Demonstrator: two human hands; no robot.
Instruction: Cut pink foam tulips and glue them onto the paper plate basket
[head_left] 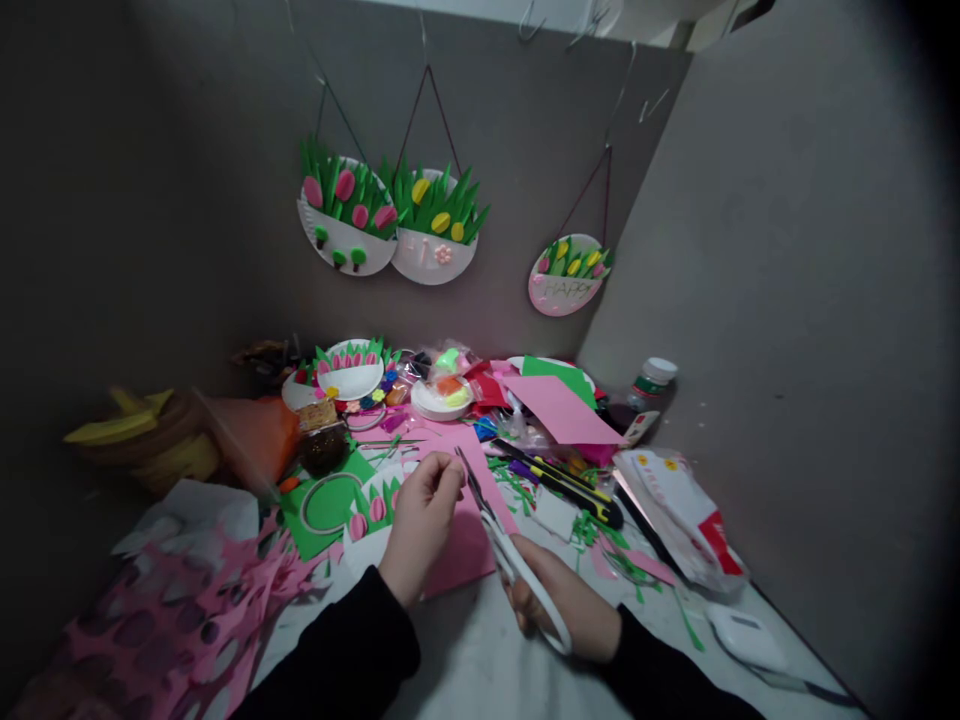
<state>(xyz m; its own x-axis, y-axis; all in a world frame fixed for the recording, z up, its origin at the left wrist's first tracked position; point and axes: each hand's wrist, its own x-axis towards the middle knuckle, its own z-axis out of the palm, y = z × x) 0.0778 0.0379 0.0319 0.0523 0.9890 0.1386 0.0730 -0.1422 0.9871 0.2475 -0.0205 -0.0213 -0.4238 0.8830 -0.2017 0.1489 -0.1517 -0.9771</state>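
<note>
My right hand is closed around the white handles of a pair of scissors, their dark blades pointing up and away from me. Close to the blade tips, my left hand is closed in a pinch; whatever its fingertips hold is too small or hidden to make out. Beneath both hands lies a sheet of pink paper. Just left of my left hand, partly covered by it, is a white paper-plate piece with pink tulips and green grass. A ring of tape rests on green paper beside it.
Perforated pink scraps spread at the left. Utility knives lie right of centre, near a white-and-red packet and a lidded bottle. Decorated plates hang on the grey back panel. A white case sits at the right.
</note>
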